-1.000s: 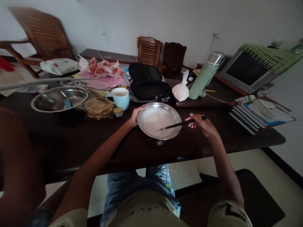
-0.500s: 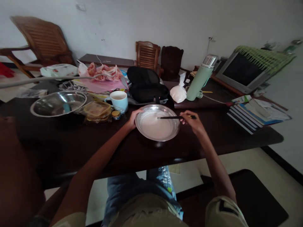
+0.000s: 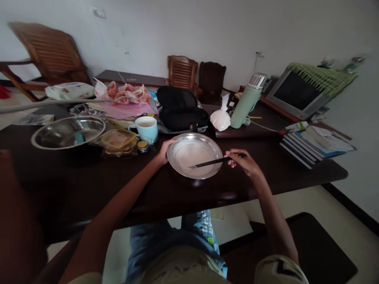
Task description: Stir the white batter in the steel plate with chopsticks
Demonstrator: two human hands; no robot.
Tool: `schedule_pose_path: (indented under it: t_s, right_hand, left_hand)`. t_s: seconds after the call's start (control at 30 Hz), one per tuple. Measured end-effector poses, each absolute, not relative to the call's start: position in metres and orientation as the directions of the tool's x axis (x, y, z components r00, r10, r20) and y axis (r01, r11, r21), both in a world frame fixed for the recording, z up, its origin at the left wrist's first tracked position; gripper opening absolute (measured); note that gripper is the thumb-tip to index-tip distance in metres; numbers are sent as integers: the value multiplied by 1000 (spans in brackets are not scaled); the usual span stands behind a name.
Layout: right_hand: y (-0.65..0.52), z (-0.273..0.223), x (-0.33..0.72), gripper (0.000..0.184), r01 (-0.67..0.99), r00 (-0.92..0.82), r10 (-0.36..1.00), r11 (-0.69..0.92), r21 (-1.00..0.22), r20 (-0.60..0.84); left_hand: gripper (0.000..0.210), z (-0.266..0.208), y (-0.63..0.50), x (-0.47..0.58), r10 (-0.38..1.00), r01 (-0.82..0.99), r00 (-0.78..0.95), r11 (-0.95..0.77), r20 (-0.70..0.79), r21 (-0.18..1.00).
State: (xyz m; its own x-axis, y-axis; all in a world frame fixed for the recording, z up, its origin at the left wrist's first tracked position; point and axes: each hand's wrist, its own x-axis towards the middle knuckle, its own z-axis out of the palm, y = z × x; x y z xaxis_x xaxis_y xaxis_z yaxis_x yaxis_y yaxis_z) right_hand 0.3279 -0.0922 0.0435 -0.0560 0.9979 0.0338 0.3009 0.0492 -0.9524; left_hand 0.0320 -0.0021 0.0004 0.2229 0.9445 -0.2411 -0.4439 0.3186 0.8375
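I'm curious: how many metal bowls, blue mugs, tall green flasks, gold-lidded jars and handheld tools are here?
Metal bowls: 2 (pale-filled bowl, left bowl)
Blue mug: 1
Tall green flask: 1
Gold-lidded jar: 1
Handheld tool: 1
Total: 6

Most of the left hand's (image 3: 164, 152) fingers are hidden from us by the metal bowl (image 3: 214, 149). We cannot tell whether the black utensil (image 3: 210, 162) is one stick or two. A blurred arm (image 3: 17, 221) and a grey cable (image 3: 59, 103) run off at our left edge, which also cuts a red thing (image 3: 4, 92). The small jar's (image 3: 142, 147) label is too small for us to read.
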Motion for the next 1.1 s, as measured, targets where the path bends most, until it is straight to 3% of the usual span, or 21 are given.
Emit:
schedule_pose_path:
  t_s: [0.13,0.2,0.37,0.53,0.7,0.9,1.03,1.1]
  right_hand:
    - [-82,39,333,42,261,188,975,64,-963,115]
    - [-78,35,328,42,248,180,976,75,-966,123]
    - [-85,36,330,39,252,-32,999,44,-967,37]
    - [-78,39,336,43,227,208,970,77,-971,125]
    - [-88,37,331,41,247,-35,999,33,-968,26]
    - [-83,41,336,42,212,149,980,97,-972,130]
    - [-85,37,327,37,223,-62,995,86,-971,74]
    - [-88,37,332,37,228,-87,996,47,-973,28]
  left_hand:
    - [19,2,-4,33,947,-430,210,312,-243,847]
    - [20,2,-4,33,944,-424,215,321,-251,847]
    - [26,-1,-2,32,942,-430,243,320,-233,844]
    - [30,-3,0,32,944,-479,280,293,-172,827]
    - [23,3,-3,33,938,-457,229,340,-261,822]
    - [23,6,-7,33,937,-449,215,346,-276,824]
    - [23,2,-4,32,944,-417,182,327,-274,848]
    - [21,-2,-1,31,948,-409,179,315,-263,856]
